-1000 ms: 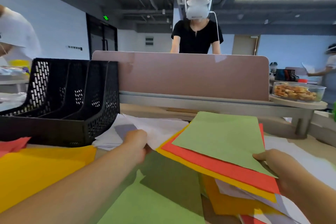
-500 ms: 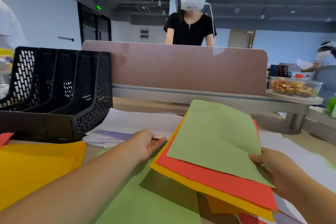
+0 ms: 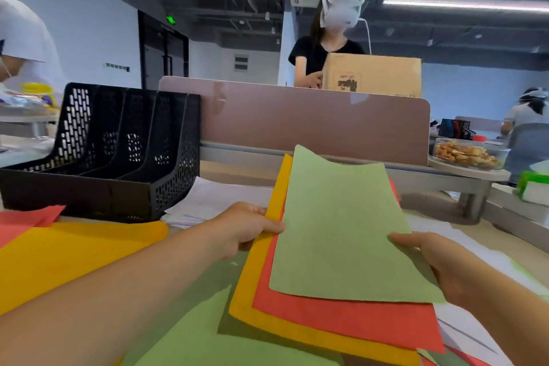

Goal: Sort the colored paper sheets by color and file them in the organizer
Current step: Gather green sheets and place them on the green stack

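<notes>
Left hand (image 3: 243, 226) pinches the left edge of a fanned stack (image 3: 332, 276); right hand (image 3: 439, 261) grips its right edge, thumb on top. Stack is green sheet (image 3: 341, 211) over red sheet (image 3: 356, 321) over yellow sheet (image 3: 252, 291), held above the desk (image 3: 234, 171), with the black mesh organizer (image 3: 118, 157) back-left, apart.

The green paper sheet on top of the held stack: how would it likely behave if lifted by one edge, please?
Probably floppy: the green paper sheet shows a wavy far edge. Likely light and apt to slide off the red paper sheet, since it lies askew, held under the right hand's thumb.
</notes>
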